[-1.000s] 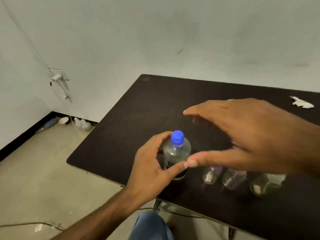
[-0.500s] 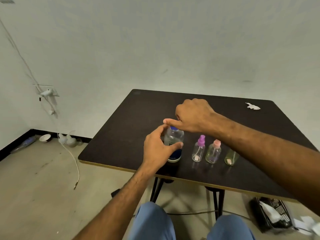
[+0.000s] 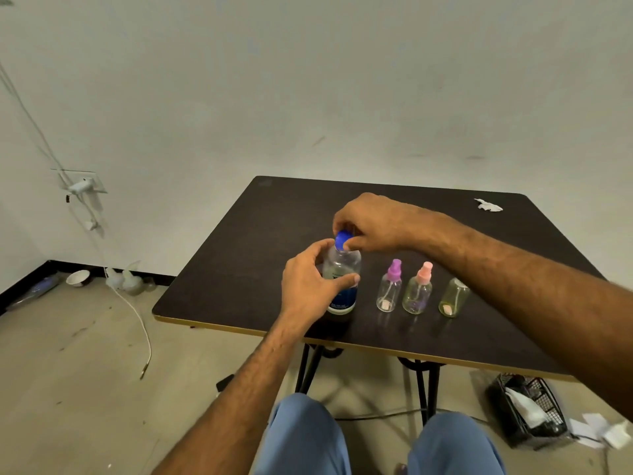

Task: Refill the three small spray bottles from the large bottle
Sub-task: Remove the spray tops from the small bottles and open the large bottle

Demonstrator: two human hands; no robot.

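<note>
Large bottle (image 3: 342, 279) stands upright near the table (image 3: 239, 262) front edge, w/ the left hand (image 3: 310, 286) wrapped round its body: thumb on the near side, fingers curled round the far side. Looks like a bracing grip, to stop the bottle turning or tipping while the top is worked. Right above that grip the right hand (image 3: 371, 222) pinches the blue cap (image 3: 343, 240), fingertips closed round it from above. Cap sits tilted, so prob. part unscrewed or just coming off; can't tell for sure.

Just to the right of the gripped bottle, three small spray bottles in a row, none touched: purple-top bottle (image 3: 390, 287) closest, pink-top bottle (image 3: 418, 291) next, then a greenish bottle (image 3: 454, 298) furthest, its top hidden behind the right forearm. All three look about empty, sprayer heads on the first two not removed yet.

Judgement: very early in the task, opening the source bottle. Row placed close to the holding hand prob. to keep pours short. Risk: squeezing the thin bottle once the cap's off could spill.
</note>
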